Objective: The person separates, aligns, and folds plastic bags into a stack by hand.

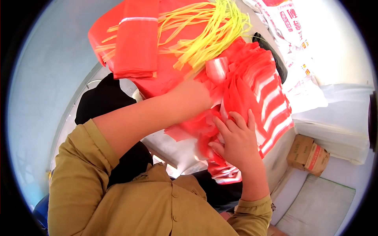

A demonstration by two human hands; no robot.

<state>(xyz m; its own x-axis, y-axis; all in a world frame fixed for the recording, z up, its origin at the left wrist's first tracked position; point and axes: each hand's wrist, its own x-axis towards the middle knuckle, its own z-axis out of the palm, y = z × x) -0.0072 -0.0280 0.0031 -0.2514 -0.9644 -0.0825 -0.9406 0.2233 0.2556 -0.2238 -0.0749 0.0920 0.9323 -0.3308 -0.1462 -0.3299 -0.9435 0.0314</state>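
A heap of red plastic bags with white stripes (271, 102) lies in front of me, its layers fanned out on the right. My right hand (238, 137) rests on the heap with its fingers spread. My left hand (193, 96) is blurred and reaches over the heap's left part; its fingers are hidden. Just above it is a rolled red and white piece (217, 70). Yellow strips (204, 35) spread across red sheeting (169, 67) beyond. On that sheeting, a folded red stack (136, 43) with a pale band lies at the upper left.
White printed sacks (301, 70) lie at the upper right, beside a black object (271, 55). At the right are a cardboard box (308, 155) and a grey cushion-like pad (319, 204). The grey table edge (279, 161) runs near my right arm.
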